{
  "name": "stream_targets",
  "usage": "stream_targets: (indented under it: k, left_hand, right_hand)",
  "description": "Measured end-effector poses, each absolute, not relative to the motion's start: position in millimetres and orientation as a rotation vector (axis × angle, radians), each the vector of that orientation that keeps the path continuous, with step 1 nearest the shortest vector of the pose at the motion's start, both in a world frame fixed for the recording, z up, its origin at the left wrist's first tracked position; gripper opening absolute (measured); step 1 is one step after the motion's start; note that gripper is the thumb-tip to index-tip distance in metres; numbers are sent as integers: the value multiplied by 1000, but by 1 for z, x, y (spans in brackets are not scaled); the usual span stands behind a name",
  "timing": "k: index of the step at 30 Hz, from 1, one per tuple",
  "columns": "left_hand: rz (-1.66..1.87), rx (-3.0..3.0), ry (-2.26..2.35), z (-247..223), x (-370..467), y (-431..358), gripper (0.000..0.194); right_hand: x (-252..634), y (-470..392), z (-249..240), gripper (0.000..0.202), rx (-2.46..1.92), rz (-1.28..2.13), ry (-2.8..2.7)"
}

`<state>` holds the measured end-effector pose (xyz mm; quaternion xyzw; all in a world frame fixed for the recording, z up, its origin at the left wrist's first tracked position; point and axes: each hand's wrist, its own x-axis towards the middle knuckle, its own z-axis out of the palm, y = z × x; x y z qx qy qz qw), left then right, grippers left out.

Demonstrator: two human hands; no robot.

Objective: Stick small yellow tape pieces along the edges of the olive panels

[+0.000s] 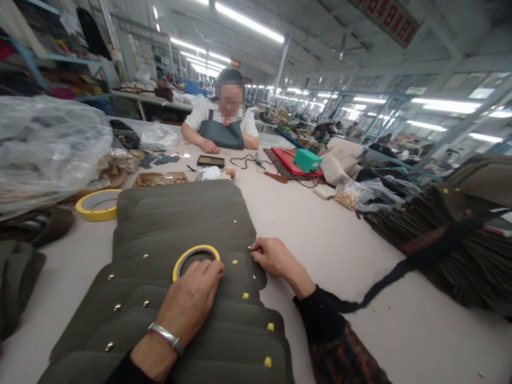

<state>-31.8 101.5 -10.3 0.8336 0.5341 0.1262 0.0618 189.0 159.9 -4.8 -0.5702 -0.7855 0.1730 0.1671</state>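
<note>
Overlapping dark olive fabric panels (184, 208) lie in a stepped stack on the table before me. My left hand (192, 301), with a silver bracelet at the wrist, curls its fingers over the near side of a roll of yellow tape (197, 249) that lies flat on the panels. At the stack's right edge, my right hand (274, 258) pinches thumb and forefinger together at a small shiny metal stud (250, 248). Gold-coloured studs (117, 308) dot the panels' left side. Several small yellow tape pieces (271, 326) run down the right side.
Another tape roll (98, 205) touches the stack's far left. Behind it stand a box of metal parts (160, 180) and plastic wrapping (48, 149). Across the table (304, 224) sits a co-worker (222, 125) with a dark panel. Piled dark pieces (444, 245) and a black strip lie right.
</note>
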Motion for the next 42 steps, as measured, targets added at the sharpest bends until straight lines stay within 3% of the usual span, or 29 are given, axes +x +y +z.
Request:
stream_targets:
  k: [4, 7, 11, 14, 17, 27, 35, 42]
  left_hand:
    - [398, 2561, 1591, -11, -33, 102, 26]
    - [653, 2566, 1507, -16, -36, 103, 26]
    - [1077, 2502, 1417, -16, -40, 103, 25]
    - [1123, 2493, 1417, -11, -41, 103, 38]
    - [1119, 2472, 1462, -9, -42, 102, 46]
    - [1085, 2590, 1456, -10, -39, 100, 41]
    - [922, 2436, 1455, -6, -39, 98, 23]
    - [1047, 2451, 1504, -5, -38, 96, 25]
  right_hand:
    - [181, 161, -12, 14, -1646, 267, -2246]
    - [177, 160, -14, 15, -1583, 231, -2090]
    - [169, 153, -6, 16, -1321, 753, -1896]
    - [160, 144, 5, 19, -1123, 1044, -1905]
    - [153, 136, 13, 20, -1012, 924, -2022]
    - [148, 132, 13, 14, -890, 546, -2242]
    - [138, 127, 6, 14, -909, 244, -2183]
    - [129, 123, 2, 15, -1009, 315, -2055]
